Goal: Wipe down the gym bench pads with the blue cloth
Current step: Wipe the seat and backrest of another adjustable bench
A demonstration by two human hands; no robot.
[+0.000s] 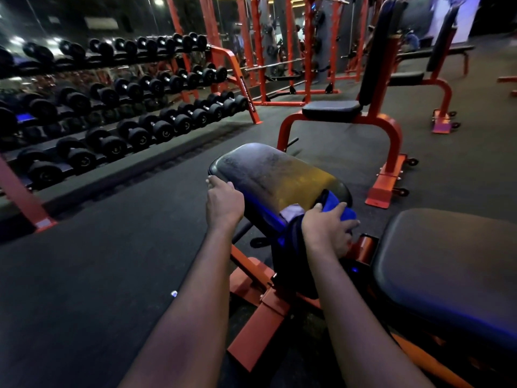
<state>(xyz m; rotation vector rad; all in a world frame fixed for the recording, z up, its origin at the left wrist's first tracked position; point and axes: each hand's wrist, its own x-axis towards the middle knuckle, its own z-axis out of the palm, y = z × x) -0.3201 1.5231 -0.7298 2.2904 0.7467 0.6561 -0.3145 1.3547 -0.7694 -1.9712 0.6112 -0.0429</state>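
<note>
While 2 bare forearms reach forward from the bottom edge, the left hand (223,204) curls its fingers over the left edge of the raised pad (277,175) and grips it, knuckles up and wrist straight. The right hand (327,228) lies palm-down on the blue cloth (340,205) at the near right corner of the raised pad. Its fingers are fairly straight and point right, with the thumb spread toward the pad's top, so it presses the cloth rather than clenching it. The cloth is folded over that corner and hangs down the pad's near side.

The raised pad is black, scuffed and dull on top, and sits tilted on an orange frame (260,312). Just right of the raised pad, and nearer, is a wide black seat pad (447,261). Beyond the raised pad stands an upright bench (331,109) with a black seat and back on orange legs. Left of the raised pad and farther off, a dumbbell rack (223,51) carries black dumbbells on 3 tiers. Black lettering runs down its orange end leg (247,93), too blurred to read.
</note>
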